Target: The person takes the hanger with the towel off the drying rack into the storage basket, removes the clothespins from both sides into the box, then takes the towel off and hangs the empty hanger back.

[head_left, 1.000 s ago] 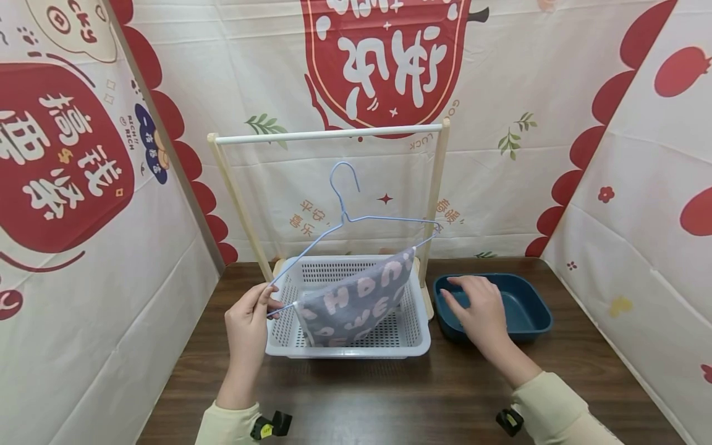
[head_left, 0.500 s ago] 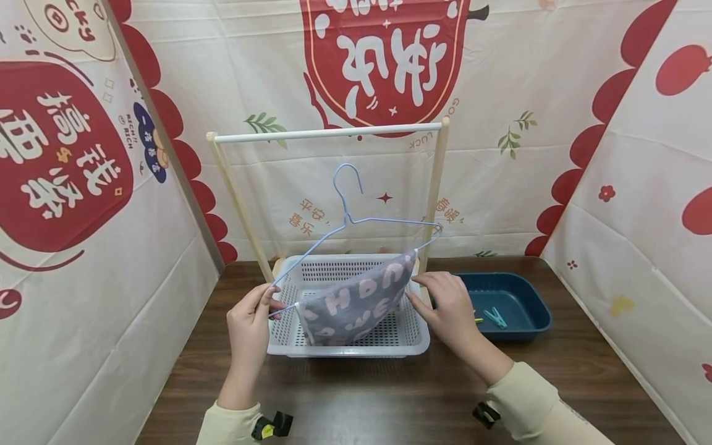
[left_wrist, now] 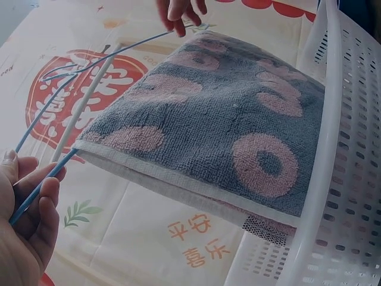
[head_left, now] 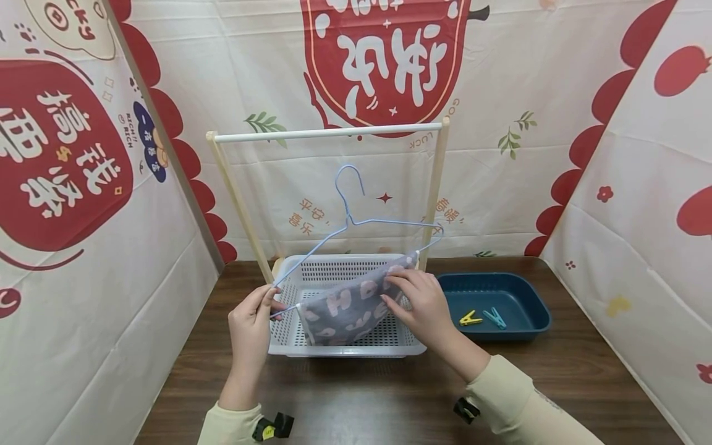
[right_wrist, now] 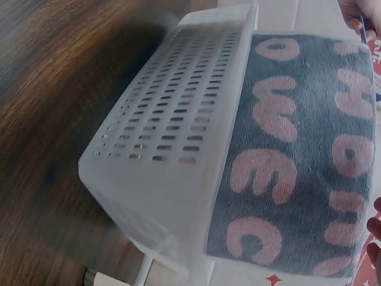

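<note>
My left hand (head_left: 250,324) grips the left end of a thin blue wire clothes hanger (head_left: 389,221), held with its hook upward and tilted. A grey-blue towel (head_left: 342,312) with pink letters hangs folded over the hanger's lower bar. Its bottom edge reaches into the white perforated basket (head_left: 347,351). Beside the towel's right part is my right hand (head_left: 423,303), fingers slightly bent and thumb apart. In the left wrist view the right fingers (left_wrist: 177,12) hang near the far end of the hanger, holding nothing visible.
A wooden rack with a white crossbar (head_left: 334,133) stands behind the basket. To the right, a dark blue basin (head_left: 534,330) holds a yellow clothespin (head_left: 470,319) and a light blue clothespin (head_left: 494,318). Printed cloth walls surround the wooden table (head_left: 367,395).
My right hand has moved left from above the blue basin to the towel's right part, uncovering the clothespins. The hanger and towel have shifted very slightly right; my left hand keeps its grip.
</note>
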Available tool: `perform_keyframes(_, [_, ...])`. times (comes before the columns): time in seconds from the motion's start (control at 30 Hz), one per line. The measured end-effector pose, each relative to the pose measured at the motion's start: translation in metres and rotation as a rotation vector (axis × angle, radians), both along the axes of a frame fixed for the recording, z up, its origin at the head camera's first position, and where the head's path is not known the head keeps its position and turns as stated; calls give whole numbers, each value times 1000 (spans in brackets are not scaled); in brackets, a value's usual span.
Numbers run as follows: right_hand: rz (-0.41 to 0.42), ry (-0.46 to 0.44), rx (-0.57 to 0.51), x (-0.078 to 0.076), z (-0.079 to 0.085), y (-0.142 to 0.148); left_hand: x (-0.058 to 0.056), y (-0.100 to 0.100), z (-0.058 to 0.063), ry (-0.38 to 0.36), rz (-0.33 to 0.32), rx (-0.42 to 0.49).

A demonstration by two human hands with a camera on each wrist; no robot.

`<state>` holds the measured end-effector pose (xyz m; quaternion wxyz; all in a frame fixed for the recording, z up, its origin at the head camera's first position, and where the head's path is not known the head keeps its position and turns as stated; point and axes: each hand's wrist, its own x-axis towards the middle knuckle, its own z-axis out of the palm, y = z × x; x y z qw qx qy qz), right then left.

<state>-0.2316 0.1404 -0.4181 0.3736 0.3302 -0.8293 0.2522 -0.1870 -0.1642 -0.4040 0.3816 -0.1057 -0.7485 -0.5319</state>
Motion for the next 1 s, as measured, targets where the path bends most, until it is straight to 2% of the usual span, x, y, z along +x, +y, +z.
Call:
perform_keyframes(0.13, [9, 10, 12, -1, 2, -7, 1, 1, 1, -5, 0, 1])
perform_keyframes(0.4, [1, -30, 41, -4, 7, -18, 1, 3, 0, 12, -19, 0])
perform_keyframes(0.6, [-12, -8, 48, -7, 10, -22, 1, 3, 1, 27, -42, -2])
perform_keyframes(1.0, [2, 28, 16, -11, 14, -25, 1, 4, -2, 47, -37, -12])
